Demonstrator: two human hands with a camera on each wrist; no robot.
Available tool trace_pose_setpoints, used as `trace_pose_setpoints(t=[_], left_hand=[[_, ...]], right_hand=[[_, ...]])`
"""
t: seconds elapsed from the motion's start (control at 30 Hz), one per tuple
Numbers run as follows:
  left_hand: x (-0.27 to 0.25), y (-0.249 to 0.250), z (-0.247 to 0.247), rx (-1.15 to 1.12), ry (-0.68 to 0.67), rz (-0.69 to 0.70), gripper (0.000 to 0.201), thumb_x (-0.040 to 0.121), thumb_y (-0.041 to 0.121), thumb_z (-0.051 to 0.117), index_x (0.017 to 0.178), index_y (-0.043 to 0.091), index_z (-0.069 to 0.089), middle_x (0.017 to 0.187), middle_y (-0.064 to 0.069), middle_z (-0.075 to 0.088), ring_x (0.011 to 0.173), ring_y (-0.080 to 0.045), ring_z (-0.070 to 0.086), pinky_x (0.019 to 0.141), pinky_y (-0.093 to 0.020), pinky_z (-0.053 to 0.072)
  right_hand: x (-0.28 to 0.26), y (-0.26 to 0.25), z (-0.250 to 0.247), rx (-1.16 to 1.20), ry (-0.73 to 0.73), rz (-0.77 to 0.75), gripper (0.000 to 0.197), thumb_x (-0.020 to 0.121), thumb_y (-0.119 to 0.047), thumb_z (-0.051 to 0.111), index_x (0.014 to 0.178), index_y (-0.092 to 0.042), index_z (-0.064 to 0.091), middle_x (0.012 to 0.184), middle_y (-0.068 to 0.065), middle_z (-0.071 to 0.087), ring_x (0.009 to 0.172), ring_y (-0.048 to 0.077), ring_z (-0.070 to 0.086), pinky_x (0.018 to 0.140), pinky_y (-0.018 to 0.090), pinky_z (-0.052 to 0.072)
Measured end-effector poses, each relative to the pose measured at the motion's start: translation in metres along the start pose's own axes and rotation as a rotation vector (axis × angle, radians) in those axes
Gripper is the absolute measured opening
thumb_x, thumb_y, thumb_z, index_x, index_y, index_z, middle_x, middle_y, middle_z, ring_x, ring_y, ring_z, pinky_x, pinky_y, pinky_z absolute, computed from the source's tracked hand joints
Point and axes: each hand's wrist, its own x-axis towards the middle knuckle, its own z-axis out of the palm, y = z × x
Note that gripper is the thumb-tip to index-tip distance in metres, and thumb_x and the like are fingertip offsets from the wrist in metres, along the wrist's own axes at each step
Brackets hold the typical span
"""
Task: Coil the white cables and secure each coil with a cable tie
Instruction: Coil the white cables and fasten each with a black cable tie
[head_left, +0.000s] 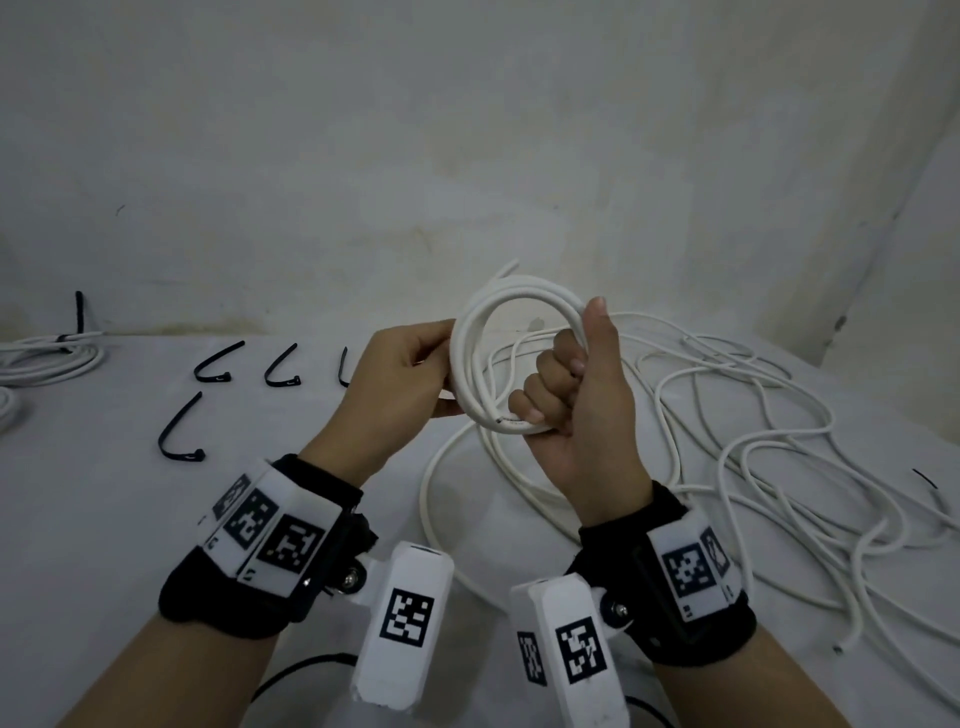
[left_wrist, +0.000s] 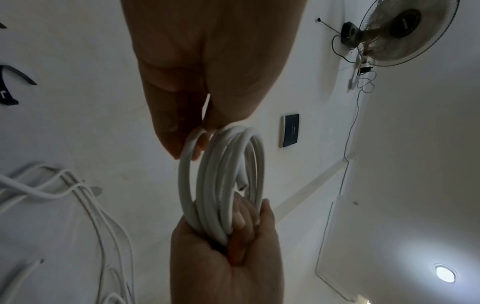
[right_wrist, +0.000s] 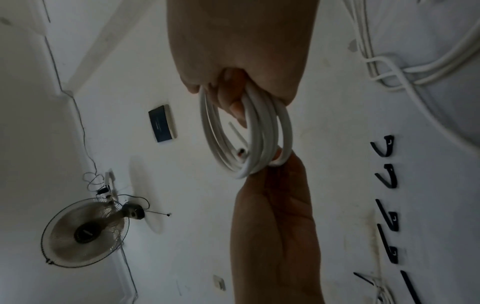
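Note:
A white cable coil (head_left: 470, 332) of several loops is held upright above the table between both hands. My right hand (head_left: 576, 384) grips its right side in a fist, thumb up along the loop. My left hand (head_left: 405, 374) pinches the coil's left side between thumb and fingers. In the left wrist view the coil (left_wrist: 223, 179) runs from my left fingertips (left_wrist: 187, 142) down into the right hand (left_wrist: 233, 242). In the right wrist view the coil (right_wrist: 246, 135) hangs from my right hand (right_wrist: 233, 86) onto the left hand (right_wrist: 275, 195). Several black cable ties (head_left: 213, 364) lie on the table at left.
Loose white cables (head_left: 753, 457) sprawl over the right half of the table (head_left: 104, 509). A tied coil (head_left: 47, 353) lies at the far left edge. A wall rises just behind the table. A wall fan (right_wrist: 85, 232) hangs higher up.

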Motion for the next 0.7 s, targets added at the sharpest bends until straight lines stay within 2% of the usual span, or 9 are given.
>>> trace_pose_setpoints(t=[0.07, 0.1, 0.17, 0.23, 0.3, 0.37, 0.43, 0.57, 0.7], left_hand=[[0.0001, 0.0003, -0.0002, -0.017, 0.003, 0.022, 0.032, 0.099, 0.003, 0.043, 0.119, 0.017, 0.063, 0.078, 0.001, 0.068, 0.062, -0.007, 0.063, 0.057, -0.022, 0.054], [0.0000, -0.0001, -0.0001, -0.021, 0.015, 0.034, 0.032, 0.098, 0.002, 0.044, 0.121, 0.016, 0.060, 0.087, -0.004, 0.070, 0.063, -0.009, 0.064, 0.056, -0.022, 0.054], [-0.0011, -0.0006, 0.0003, -0.011, 0.030, 0.052, 0.029, 0.096, 0.000, 0.046, 0.117, 0.013, 0.061, 0.094, -0.007, 0.071, 0.062, -0.010, 0.066, 0.054, -0.023, 0.054], [-0.0022, -0.0007, 0.0005, 0.037, 0.037, 0.078, 0.030, 0.093, -0.005, 0.046, 0.110, 0.012, 0.064, 0.094, -0.006, 0.070, 0.060, -0.009, 0.064, 0.051, -0.024, 0.053], [-0.0021, -0.0003, 0.0008, 0.094, 0.044, 0.115, 0.034, 0.090, -0.010, 0.043, 0.107, 0.010, 0.065, 0.090, -0.005, 0.069, 0.061, -0.011, 0.063, 0.050, -0.030, 0.056], [-0.0019, 0.0003, 0.0014, 0.118, 0.056, 0.132, 0.037, 0.088, -0.012, 0.042, 0.105, 0.009, 0.066, 0.086, -0.004, 0.069, 0.060, -0.013, 0.060, 0.054, -0.037, 0.057], [-0.0024, 0.0019, 0.0026, 0.097, 0.062, 0.126, 0.038, 0.088, -0.012, 0.042, 0.101, 0.011, 0.068, 0.085, -0.004, 0.069, 0.059, -0.011, 0.058, 0.057, -0.037, 0.057], [-0.0003, 0.0042, 0.0028, -0.179, 0.051, 0.020, 0.032, 0.092, -0.009, 0.045, 0.101, 0.011, 0.068, 0.093, -0.005, 0.073, 0.067, -0.007, 0.064, 0.060, -0.024, 0.056], [0.0029, 0.0013, 0.0046, -0.476, 0.059, -0.106, 0.024, 0.097, 0.002, 0.044, 0.105, 0.004, 0.066, 0.091, -0.008, 0.074, 0.080, -0.012, 0.070, 0.066, -0.021, 0.055]], right_hand=[[0.0005, 0.0006, -0.0001, 0.008, 0.002, 0.004, 0.054, 0.097, -0.047, 0.042, 0.051, -0.021, 0.027, 0.039, -0.007, 0.018, 0.029, 0.006, 0.015, 0.034, 0.017, 0.021], [0.0008, 0.0005, -0.0003, 0.018, 0.005, 0.007, 0.054, 0.097, -0.047, 0.042, 0.051, -0.021, 0.027, 0.039, -0.007, 0.018, 0.029, 0.006, 0.015, 0.034, 0.017, 0.021], [0.0008, 0.0006, 0.0000, 0.037, 0.005, 0.009, 0.055, 0.096, -0.047, 0.042, 0.050, -0.021, 0.028, 0.039, -0.007, 0.018, 0.028, 0.006, 0.016, 0.033, 0.017, 0.022], [-0.0001, 0.0018, 0.0010, 0.044, 0.002, 0.009, 0.055, 0.096, -0.048, 0.042, 0.050, -0.021, 0.028, 0.039, -0.007, 0.018, 0.028, 0.006, 0.016, 0.033, 0.016, 0.023], [-0.0012, 0.0034, 0.0016, 0.045, 0.010, 0.006, 0.055, 0.096, -0.048, 0.042, 0.051, -0.021, 0.028, 0.040, -0.007, 0.018, 0.029, 0.006, 0.016, 0.033, 0.017, 0.023], [-0.0015, 0.0034, 0.0013, 0.052, 0.026, 0.001, 0.054, 0.097, -0.048, 0.041, 0.052, -0.020, 0.027, 0.040, -0.007, 0.018, 0.029, 0.006, 0.016, 0.033, 0.017, 0.023], [-0.0012, 0.0025, 0.0006, 0.067, 0.034, 0.003, 0.054, 0.097, -0.048, 0.041, 0.052, -0.020, 0.027, 0.040, -0.007, 0.018, 0.028, 0.005, 0.016, 0.032, 0.016, 0.023], [0.0004, 0.0014, -0.0003, 0.071, 0.041, 0.025, 0.054, 0.097, -0.049, 0.041, 0.054, -0.020, 0.026, 0.039, -0.007, 0.018, 0.028, 0.006, 0.016, 0.033, 0.015, 0.023], [0.0025, 0.0017, -0.0022, 0.072, 0.052, 0.047, 0.052, 0.096, -0.049, 0.042, 0.056, -0.020, 0.025, 0.040, -0.007, 0.018, 0.028, 0.006, 0.016, 0.033, 0.015, 0.022]])
